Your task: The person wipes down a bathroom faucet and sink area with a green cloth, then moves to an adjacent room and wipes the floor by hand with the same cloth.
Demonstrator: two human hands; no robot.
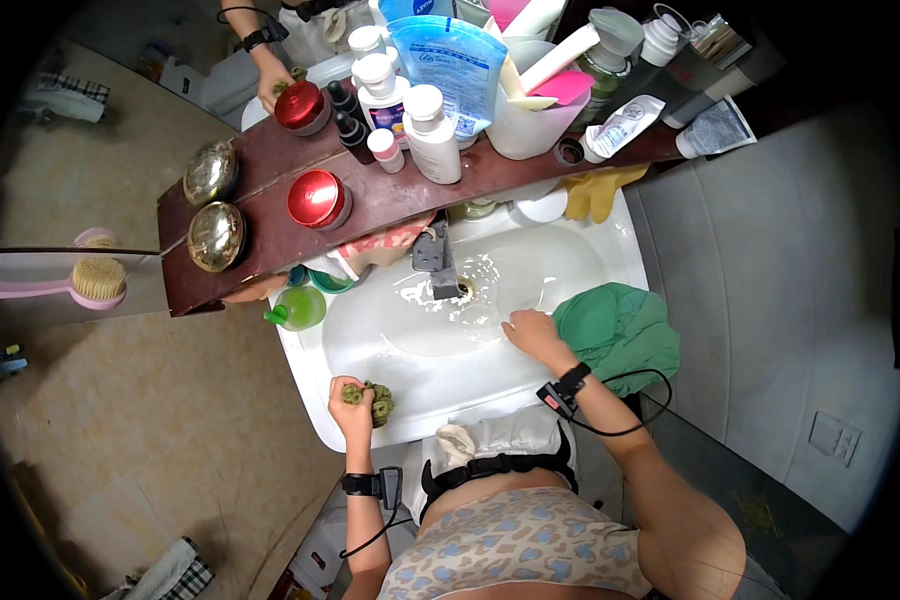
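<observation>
My left hand is closed around a crumpled olive-green cloth over the front left rim of a white washbasin. My right hand is over the right side of the basin, close to the water; its fingers are bent, and whether they hold anything cannot be made out. Just right of it, a crumpled green cloth or bag lies over the basin's right rim. Water stands in the bowl below a dark grey faucet, with ripples and bright reflections around the spout.
A dark red shelf crosses above the basin, bearing white bottles, red-lidded jars, gold ovals and tubes. A green soap bottle stands on the left rim. Yellow rubber gloves hang at the back right. A pink brush is at far left.
</observation>
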